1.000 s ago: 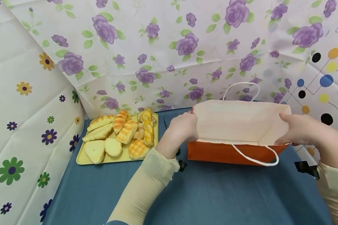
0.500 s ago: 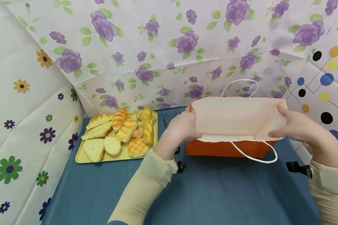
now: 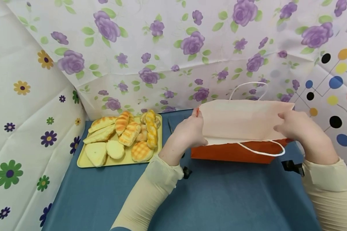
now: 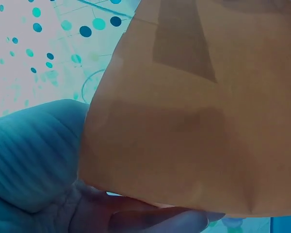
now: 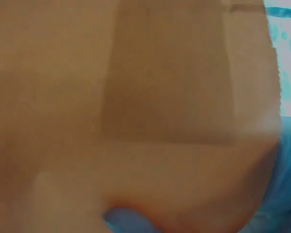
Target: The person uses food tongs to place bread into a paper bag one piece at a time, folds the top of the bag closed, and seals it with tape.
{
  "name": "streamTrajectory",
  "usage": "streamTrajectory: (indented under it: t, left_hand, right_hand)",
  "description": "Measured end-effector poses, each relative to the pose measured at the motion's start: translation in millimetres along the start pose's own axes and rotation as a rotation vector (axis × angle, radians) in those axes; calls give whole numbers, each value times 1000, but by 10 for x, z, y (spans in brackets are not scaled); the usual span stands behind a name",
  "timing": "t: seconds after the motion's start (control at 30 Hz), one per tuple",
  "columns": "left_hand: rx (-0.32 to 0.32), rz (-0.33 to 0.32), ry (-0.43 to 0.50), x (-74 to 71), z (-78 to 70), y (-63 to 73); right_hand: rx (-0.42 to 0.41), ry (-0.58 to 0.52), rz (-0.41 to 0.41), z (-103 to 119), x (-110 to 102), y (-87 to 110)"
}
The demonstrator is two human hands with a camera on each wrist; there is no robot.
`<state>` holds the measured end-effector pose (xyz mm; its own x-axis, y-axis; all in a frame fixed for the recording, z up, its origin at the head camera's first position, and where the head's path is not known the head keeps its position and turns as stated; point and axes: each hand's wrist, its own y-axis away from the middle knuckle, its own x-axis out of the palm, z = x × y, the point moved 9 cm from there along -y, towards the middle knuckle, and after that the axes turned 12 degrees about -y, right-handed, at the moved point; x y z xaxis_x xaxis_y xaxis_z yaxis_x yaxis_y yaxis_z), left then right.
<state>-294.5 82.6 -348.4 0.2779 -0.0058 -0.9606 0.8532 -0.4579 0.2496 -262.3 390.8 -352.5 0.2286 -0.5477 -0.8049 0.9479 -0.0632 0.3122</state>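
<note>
Right hand (image 3: 298, 128) shifted inward, pinching the paper bag (image 3: 240, 123) as left hand (image 3: 188, 131) does; likely light, creasable: hold opposite sides.

Bright, even head view; dim, soft wrist views with bluish cast

Orange bag (image 3: 231, 150), purple-flowered white backdrop (image 3: 173, 51)
</note>
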Motion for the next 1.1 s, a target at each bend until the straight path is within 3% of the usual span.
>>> streamTrajectory:
  t: [0.17, 0.4, 0.57, 0.77, 0.87, 0.93, 1.0, 1.1]
  left_hand:
    - [-42, -16, 49, -6, 71, -8]
    - [-49, -123, 43, -107, 148, 57]
    - [-8, -286, 181, -193, 220, 208]
    - [39, -608, 395, -220, 469, 479]
    - [-6, -748, 476, -103, 697, 594]
    - [-53, -791, 510, 23, 841, 624]
    - [-105, -789, 521, 191, 961, 599]
    - [-175, -717, 513, 474, 1084, 490]
  right_hand:
    - [16, 23, 4, -33, 60, -8]
    - [27, -1, 5, -14, 103, -12]
    - [12, 25, 17, 18, 104, -27]
    - [32, 34, 24, 12, 99, -7]
    - [31, 32, 17, 18, 86, 1]
    - [27, 28, 8, 19, 72, 4]
    - [28, 25, 2, 11, 59, 9]
    - [37, 14, 2, -15, 55, 14]
